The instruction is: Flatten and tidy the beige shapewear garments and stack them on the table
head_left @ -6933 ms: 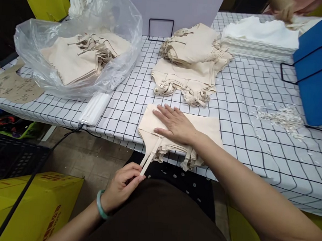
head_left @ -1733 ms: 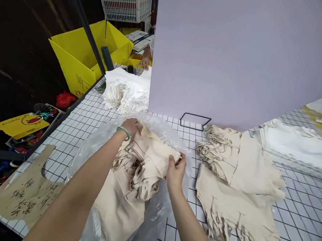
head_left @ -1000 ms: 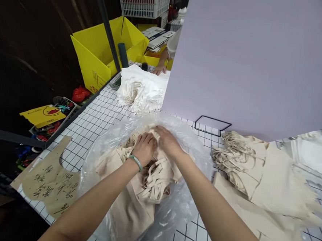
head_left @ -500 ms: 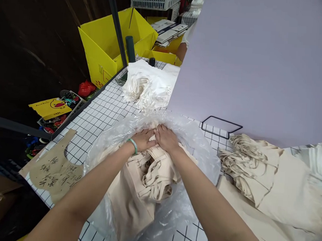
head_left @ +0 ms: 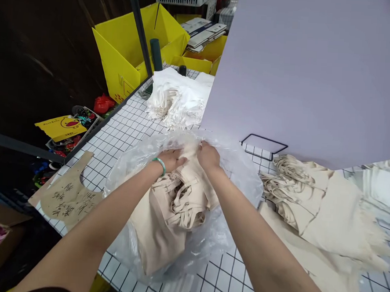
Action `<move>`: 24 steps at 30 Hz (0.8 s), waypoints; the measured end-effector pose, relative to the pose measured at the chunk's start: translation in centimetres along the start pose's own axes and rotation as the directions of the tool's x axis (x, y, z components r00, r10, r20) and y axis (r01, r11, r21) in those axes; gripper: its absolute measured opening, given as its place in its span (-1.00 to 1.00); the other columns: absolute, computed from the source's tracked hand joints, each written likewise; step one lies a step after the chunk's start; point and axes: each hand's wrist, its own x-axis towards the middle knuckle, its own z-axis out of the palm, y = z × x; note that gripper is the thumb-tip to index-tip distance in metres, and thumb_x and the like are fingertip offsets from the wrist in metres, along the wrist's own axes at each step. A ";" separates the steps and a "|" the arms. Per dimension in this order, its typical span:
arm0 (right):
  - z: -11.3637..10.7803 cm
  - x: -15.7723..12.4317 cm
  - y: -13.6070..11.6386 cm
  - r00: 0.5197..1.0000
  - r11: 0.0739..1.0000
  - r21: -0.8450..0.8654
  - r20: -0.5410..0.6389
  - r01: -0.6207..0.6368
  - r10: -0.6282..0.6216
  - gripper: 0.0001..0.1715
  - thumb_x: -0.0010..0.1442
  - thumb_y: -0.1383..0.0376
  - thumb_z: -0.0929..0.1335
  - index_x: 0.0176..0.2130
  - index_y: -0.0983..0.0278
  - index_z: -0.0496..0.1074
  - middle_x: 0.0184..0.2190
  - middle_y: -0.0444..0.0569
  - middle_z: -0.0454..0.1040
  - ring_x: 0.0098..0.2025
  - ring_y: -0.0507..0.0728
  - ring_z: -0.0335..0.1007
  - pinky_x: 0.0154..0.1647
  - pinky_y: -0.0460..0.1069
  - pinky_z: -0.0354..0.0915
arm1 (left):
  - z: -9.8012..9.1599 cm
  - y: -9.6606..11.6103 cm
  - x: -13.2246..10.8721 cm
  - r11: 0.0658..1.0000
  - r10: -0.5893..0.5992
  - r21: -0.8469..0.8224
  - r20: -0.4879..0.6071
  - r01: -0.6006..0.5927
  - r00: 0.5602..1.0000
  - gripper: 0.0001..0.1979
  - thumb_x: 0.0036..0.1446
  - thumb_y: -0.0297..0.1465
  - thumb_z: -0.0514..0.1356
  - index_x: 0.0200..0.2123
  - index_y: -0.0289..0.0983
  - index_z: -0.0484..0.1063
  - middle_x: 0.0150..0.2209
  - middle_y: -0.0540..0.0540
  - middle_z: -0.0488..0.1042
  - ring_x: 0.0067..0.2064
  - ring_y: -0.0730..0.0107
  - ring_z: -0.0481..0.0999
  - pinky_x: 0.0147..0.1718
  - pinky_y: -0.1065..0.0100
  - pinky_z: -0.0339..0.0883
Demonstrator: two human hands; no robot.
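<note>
A clear plastic bag [head_left: 243,171] lies wide open on the table, holding a heap of beige cloth pieces [head_left: 166,232] with bunched straps at the middle. My left hand [head_left: 171,159], with a green bangle at the wrist, rests at the heap's far left side, thumb stretched out and fingers apart. Opposite it, my right hand [head_left: 209,156] has its fingers curled together at the far right edge of the cloth. A raised fold of cloth stands between the two hands. Some fingertips are hidden.
A lilac panel [head_left: 305,78] rises at the right. White cloth pieces [head_left: 181,94] lie behind the bag, more beige cloth [head_left: 336,212] to its right. A brown paper pattern [head_left: 68,200] with handwriting is at left. Yellow boxes [head_left: 125,45] stand beyond the grid-patterned table [head_left: 116,132].
My hands, close together on top of the cloth before, have moved apart to either side of its far end. The cloth between them is now exposed. The view has shifted slightly.
</note>
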 end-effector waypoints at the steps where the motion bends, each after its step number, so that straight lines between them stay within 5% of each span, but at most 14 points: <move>1: -0.2 -1.0 0.4 1.000 1.000 0.003 -0.009 0.018 -0.017 -0.43 0.44 0.24 0.03 0.20 0.37 0.35 0.05 0.25 0.53 0.10 0.27 0.47 0.11 0.12 0.28 | -0.5 0.1 0.1 1.000 -0.013 -0.006 0.005 0.013 1.000 -0.30 0.33 0.00 -0.08 0.38 -0.28 0.10 0.37 -0.28 0.20 0.39 -0.07 0.15 0.31 -0.01 0.02; 7: 2.6 -6.7 0.7 0.906 0.906 0.016 -0.035 0.423 -0.422 -0.29 0.45 0.02 0.04 0.40 0.29 0.13 0.43 0.06 0.08 0.48 0.29 -0.18 0.45 0.29 -0.23 | -0.2 0.6 0.9 0.995 0.021 -0.099 -0.019 -0.023 1.000 -0.43 0.41 -0.16 -0.25 0.14 -0.28 0.41 0.22 -0.22 0.42 0.25 0.10 0.39 0.22 0.16 0.19; 12: 6.1 -7.0 -1.5 0.924 0.924 -0.066 -0.046 0.377 -0.380 -0.23 0.44 0.04 0.04 0.44 0.40 -0.01 0.46 0.12 -0.05 0.50 0.29 -0.31 0.45 0.36 -0.40 | 0.2 -0.5 1.3 0.986 0.017 -0.164 -0.011 -0.019 1.000 -0.50 0.40 -0.17 -0.14 0.09 -0.29 0.45 0.17 -0.21 0.48 0.20 0.14 0.45 0.19 0.21 0.23; 17: 3.4 -6.6 -1.5 0.922 0.926 -0.007 0.093 0.378 -0.375 -0.24 0.44 0.01 0.03 0.45 0.30 -0.05 0.47 0.08 -0.10 0.50 0.31 -0.27 0.42 0.40 -0.25 | -2.2 0.2 -4.0 0.968 -0.025 -0.249 -0.163 -0.017 0.986 -0.53 0.40 -0.21 -0.10 0.10 -0.31 0.46 0.15 -0.21 0.50 0.22 0.16 0.43 0.21 0.22 0.26; 18: 2.5 -6.7 -1.0 0.917 0.922 0.028 0.095 0.387 -0.387 -0.25 0.44 0.00 0.02 0.45 0.28 -0.03 0.47 0.06 -0.08 0.50 0.31 -0.25 0.43 0.38 -0.22 | -1.8 0.4 -6.0 0.963 -0.051 -0.268 -0.236 -0.014 0.970 -0.50 0.42 -0.24 -0.17 0.16 -0.31 0.42 0.21 -0.20 0.44 0.27 0.20 0.37 0.26 0.22 0.21; 20: 1.0 -7.4 0.2 0.917 0.915 0.084 0.021 0.395 -0.397 -0.27 0.45 0.01 -0.02 0.43 0.24 0.03 0.46 0.03 -0.02 0.49 0.28 -0.22 0.43 0.34 -0.16 | 0.4 0.7 -10.1 0.939 -0.161 -0.345 -0.479 -0.016 0.863 -0.47 0.44 -0.25 -0.22 0.19 -0.29 0.40 0.29 -0.17 0.35 0.34 0.26 0.27 0.33 0.22 0.13; 22: 0.6 -8.5 1.5 0.917 0.914 0.081 -0.066 0.397 -0.393 -0.29 0.46 0.04 -0.03 0.43 0.23 0.05 0.45 0.02 0.00 0.50 0.25 -0.23 0.43 0.30 -0.14 | 3.9 0.7 -13.2 0.943 -0.257 -0.325 -0.563 0.075 0.786 -0.47 0.43 -0.24 -0.21 0.25 -0.26 0.34 0.35 -0.16 0.26 0.43 0.22 0.08 0.40 0.11 -0.03; 24: 1.6 -9.8 2.3 0.908 0.909 0.018 -0.064 0.416 -0.414 -0.32 0.46 0.05 -0.01 0.43 0.20 0.04 0.46 -0.01 -0.02 0.50 0.26 -0.25 0.43 0.31 -0.15 | 7.2 0.3 -14.6 0.937 -0.334 -0.280 -0.552 0.207 0.764 -0.44 0.42 -0.20 -0.16 0.38 -0.26 0.14 0.45 -0.16 0.02 0.49 0.11 -0.16 0.43 -0.07 -0.25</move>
